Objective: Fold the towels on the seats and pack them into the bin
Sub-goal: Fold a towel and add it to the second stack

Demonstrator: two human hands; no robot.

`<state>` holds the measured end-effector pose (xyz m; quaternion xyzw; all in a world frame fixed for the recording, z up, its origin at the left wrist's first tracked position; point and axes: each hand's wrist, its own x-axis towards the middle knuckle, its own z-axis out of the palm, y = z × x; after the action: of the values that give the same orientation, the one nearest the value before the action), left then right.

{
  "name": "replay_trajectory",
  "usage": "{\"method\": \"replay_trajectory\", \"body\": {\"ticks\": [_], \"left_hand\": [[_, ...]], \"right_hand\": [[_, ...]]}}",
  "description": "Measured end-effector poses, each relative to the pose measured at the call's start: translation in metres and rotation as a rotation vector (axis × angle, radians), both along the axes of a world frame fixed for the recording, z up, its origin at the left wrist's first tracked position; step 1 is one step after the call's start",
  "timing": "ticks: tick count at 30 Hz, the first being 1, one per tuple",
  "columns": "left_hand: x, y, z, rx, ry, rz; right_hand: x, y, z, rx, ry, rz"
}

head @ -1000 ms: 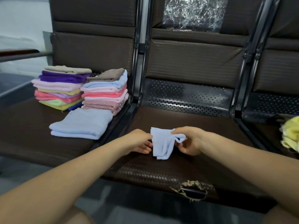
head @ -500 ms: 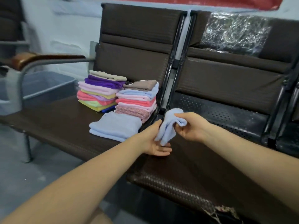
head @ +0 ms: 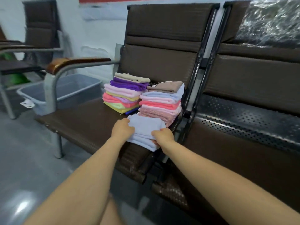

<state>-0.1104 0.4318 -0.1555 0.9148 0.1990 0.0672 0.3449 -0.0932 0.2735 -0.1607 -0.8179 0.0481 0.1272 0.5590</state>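
Your left hand point(head: 122, 129) and right hand point(head: 162, 135) both grip the light-blue towel pile point(head: 145, 133), fingers curled round its edges; no legible writing.

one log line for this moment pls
step: stacking | left hand: on light blue towel pile | right hand: gripping pile's near edge | two folded stacks behind | grey bin: beside seat, no towels seen inside

Soft daylight, motion blur, wide-angle warp
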Motion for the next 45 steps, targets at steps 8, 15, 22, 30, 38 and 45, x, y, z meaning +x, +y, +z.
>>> {"method": "replay_trajectory", "body": {"ticks": [8,15,22,30,38,45], "left_hand": [[0.002,-0.032,0.022,0.205,-0.315,-0.123],[-0.002,-0.164,0.065,0.060,-0.315,-0.431],[-0.041,-0.354,0.080,-0.727,0.090,-0.572],[-0.091,-0.504,0.050,-0.835,0.395,-0.698],[-0.082,-0.594,0.029,-0.764,0.487,-0.690],[-0.087,-0.649,0.039,-0.810,0.508,-0.757]], "right_hand": [[-0.009,-0.077,0.020,-0.330,-0.210,0.250],[-0.041,-0.255,0.048,-0.574,-0.178,0.152],[-0.057,-0.411,0.075,-0.385,-0.075,-0.274],[-0.099,-0.542,0.076,-0.338,-0.160,-0.589],[-0.152,-0.697,0.036,-0.995,0.111,-0.888],[-0.176,-0.720,0.034,-0.508,-0.403,-1.012]]}}
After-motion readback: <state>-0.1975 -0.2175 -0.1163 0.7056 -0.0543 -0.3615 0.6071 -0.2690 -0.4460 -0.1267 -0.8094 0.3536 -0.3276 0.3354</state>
